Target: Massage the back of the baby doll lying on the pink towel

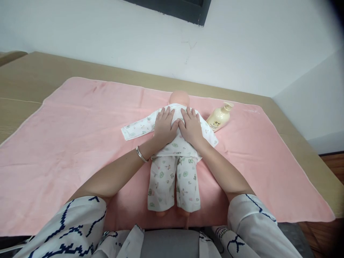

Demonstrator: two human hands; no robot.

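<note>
A baby doll (179, 98) lies with its head toward the wall, dressed in a white printed top (176, 146) and matching trousers (162, 182). My left hand (164, 125) rests flat on the left side of the top, fingers stretched toward the doll's head. Beside it, my right hand (191, 125) lies flat on the right side, and the two thumbs nearly meet in the middle. Neither hand grips anything. The top's left sleeve (138, 128) is spread out sideways. Under the trouser hems, the doll's feet show only in part.
A pink blanket (80, 154) covers much of the wooden table (67, 62). Close to the doll's right shoulder, a cream pump bottle (219, 116) lies tilted on the blanket. A white wall (129, 39) stands behind the table's far edge.
</note>
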